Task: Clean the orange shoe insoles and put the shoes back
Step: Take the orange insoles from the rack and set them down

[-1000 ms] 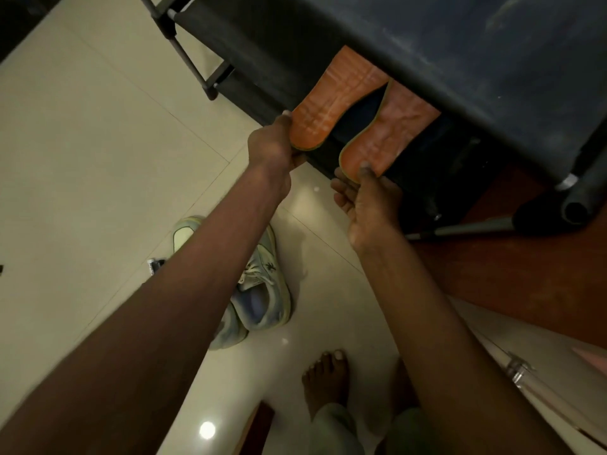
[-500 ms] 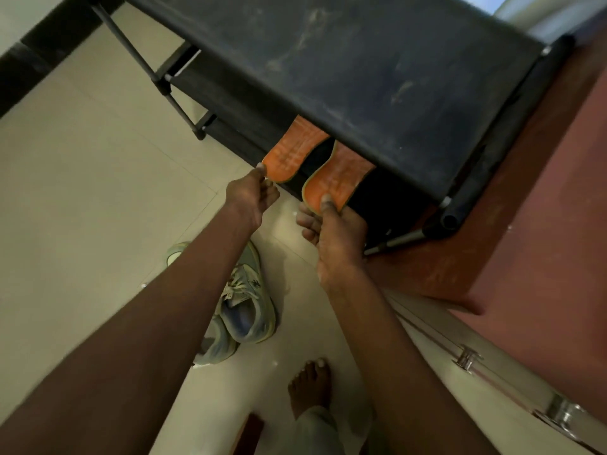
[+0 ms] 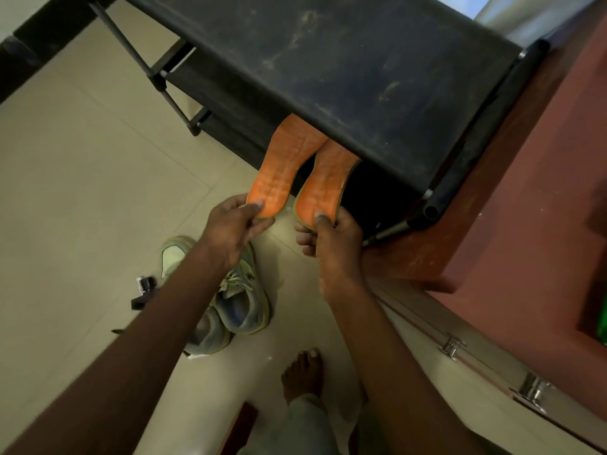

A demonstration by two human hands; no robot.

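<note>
Tiled floor (image 3: 82, 165), unbranded orange insoles (image 3: 279, 172)

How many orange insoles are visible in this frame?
2. One insole is pinched by the left hand, the other insole by the right hand; both far ends are hidden under the dark rack top.

Two orange insoles, left (image 3: 278, 167) and right (image 3: 325, 183), side by side, ridged faces up, far ends under the rack's top shelf. Pair of pale green-and-blue shoes (image 3: 236, 300) on the floor.
</note>
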